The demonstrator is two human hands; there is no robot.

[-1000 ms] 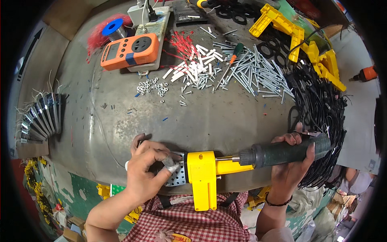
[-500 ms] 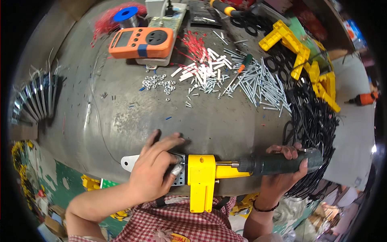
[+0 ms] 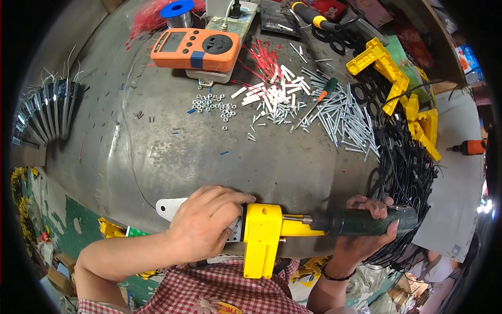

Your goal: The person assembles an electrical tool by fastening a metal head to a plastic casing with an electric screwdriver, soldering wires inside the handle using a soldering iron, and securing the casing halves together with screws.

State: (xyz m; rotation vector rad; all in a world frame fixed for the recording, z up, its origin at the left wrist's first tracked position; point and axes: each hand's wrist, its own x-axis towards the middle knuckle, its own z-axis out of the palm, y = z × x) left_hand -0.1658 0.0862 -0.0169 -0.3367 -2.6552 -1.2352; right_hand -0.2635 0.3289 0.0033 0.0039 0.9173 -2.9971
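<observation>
At the table's front edge lies a yellow plastic housing [image 3: 261, 235], with a perforated metal plate [image 3: 237, 230] against its left side. My left hand [image 3: 206, 222] is closed over that plate, fingers reaching to the housing's upper left edge; the palm covers most of the metal. A pale rounded end with one hole [image 3: 170, 208] sticks out left of the hand. My right hand [image 3: 368, 230] grips a dark green electric screwdriver [image 3: 376, 222], held level. Its bit [image 3: 295, 219] points left, at the housing's right side, above a yellow arm. Whether the bit touches a screw is hidden.
Farther back are nuts [image 3: 212, 107], white sleeves [image 3: 277, 94], long screws [image 3: 342, 115] and a hand screwdriver [image 3: 327, 89]. An orange meter [image 3: 196, 48] stands behind them. Black cables [image 3: 405, 167] and yellow parts [image 3: 381, 68] crowd the right side; dark strips [image 3: 49, 112] stand far left.
My left fingers, raised and spread before, have come down and closed over the plate. The electric screwdriver stays in my right hand, hardly moved. The whole view has shifted slightly.
</observation>
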